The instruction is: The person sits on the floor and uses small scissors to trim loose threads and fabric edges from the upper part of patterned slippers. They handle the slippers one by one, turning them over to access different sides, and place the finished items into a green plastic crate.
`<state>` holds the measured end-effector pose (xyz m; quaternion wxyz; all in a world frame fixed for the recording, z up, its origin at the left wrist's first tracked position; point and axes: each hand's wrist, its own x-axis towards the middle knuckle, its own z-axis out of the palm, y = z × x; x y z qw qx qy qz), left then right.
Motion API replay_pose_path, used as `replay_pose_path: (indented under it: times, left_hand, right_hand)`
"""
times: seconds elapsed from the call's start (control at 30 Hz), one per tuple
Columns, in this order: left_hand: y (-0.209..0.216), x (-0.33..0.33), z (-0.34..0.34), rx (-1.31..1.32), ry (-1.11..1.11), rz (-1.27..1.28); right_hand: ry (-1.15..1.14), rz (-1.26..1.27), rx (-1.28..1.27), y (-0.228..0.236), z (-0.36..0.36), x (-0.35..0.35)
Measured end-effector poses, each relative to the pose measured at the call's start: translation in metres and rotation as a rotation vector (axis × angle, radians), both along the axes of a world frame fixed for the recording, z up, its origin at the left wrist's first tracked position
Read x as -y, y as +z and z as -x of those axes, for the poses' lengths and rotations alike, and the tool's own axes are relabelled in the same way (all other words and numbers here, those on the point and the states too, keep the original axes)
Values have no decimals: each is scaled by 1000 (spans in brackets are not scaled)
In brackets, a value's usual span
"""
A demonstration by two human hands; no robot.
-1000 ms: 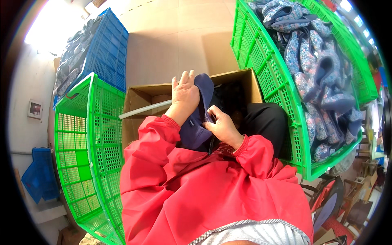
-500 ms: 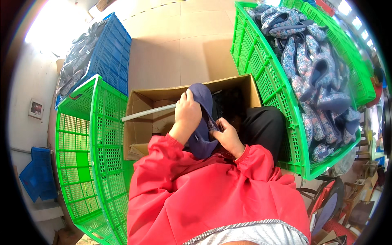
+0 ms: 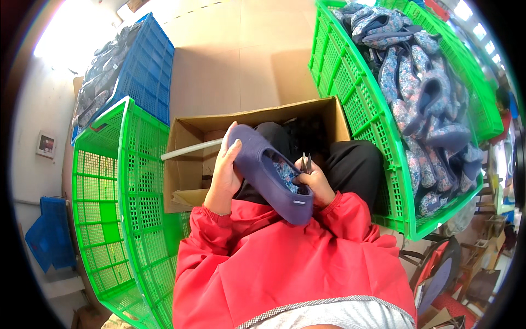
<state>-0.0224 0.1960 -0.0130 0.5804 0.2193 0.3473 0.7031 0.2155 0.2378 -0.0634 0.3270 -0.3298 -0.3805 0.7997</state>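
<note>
Slipper, navy, quantity 1: being held between left hand and right hand, long axis running from toe at far left to heel at near right. Left hand: gripping the toe end. Right hand, nearer the heel: holding pointed snips, thumb apparently pressing into the opening. Cardboard box: standing open beyond.

TILED FLOOR: BOX AND CRATES ON RECORD

Shows pale tan tiling with thin joints, shaded in part, crossed far off by a broken dark line. Carries an open cardboard box centrally, flanked closely by a left green crate and a right green crate. Shows a blue crate beyond, at left. Cannot confirm direct contact beneath the crates.
</note>
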Motion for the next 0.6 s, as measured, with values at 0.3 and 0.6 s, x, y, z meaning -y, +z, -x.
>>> replay_pose_path:
  times: [0.3,0.6]
  left_hand:
    - [13,-15,-13,-3,128,88]
    - [3,-19,8,25,491,306]
  right_hand:
    - [110,38,15,-4,-4,2]
    - [-28,-92,-183,23,-11,-10]
